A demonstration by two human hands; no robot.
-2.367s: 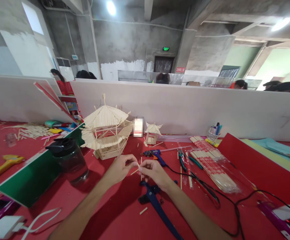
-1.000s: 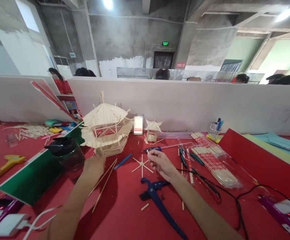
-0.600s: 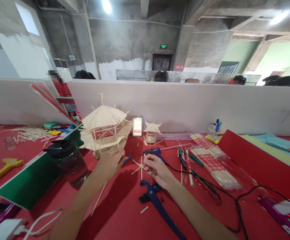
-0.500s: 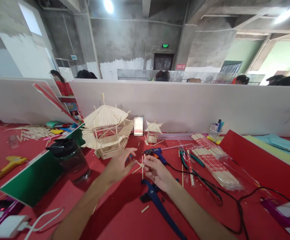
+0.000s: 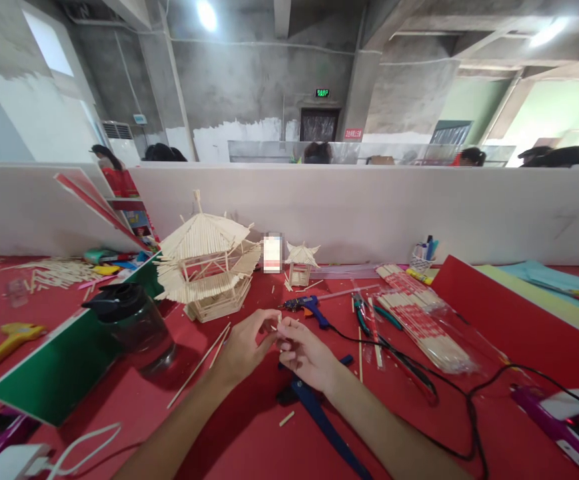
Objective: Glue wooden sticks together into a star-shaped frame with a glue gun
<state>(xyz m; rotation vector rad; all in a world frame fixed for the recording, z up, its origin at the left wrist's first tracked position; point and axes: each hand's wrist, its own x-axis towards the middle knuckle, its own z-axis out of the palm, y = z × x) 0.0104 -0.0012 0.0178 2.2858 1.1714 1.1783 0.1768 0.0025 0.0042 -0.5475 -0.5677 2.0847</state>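
Note:
My left hand (image 5: 247, 345) and my right hand (image 5: 305, 350) meet fingertip to fingertip at the centre. Between them is a small piece of joined wooden sticks (image 5: 279, 323), mostly covered by the fingers. Both hands are closed on it. Behind my left hand stands a large stick pavilion (image 5: 204, 263), and a small stick pavilion (image 5: 301, 263) is further right. A blue glue gun (image 5: 310, 307) lies just beyond my right hand. Under my right wrist is a blue-handled cutter (image 5: 319, 415). Two loose sticks (image 5: 198, 365) lie left of my left hand.
A dark water bottle (image 5: 136, 327) and a green board (image 5: 59, 367) stand at left. Bagged sticks (image 5: 426, 327), pliers (image 5: 362, 313) and a black cable (image 5: 452, 383) lie at right. A white partition (image 5: 369, 207) runs behind, with people beyond it.
My left hand has moved right and closed against the stick piece beside my right hand. The piece is now more hidden. The camera view has shifted slightly, and two sticks left of my hand now show.

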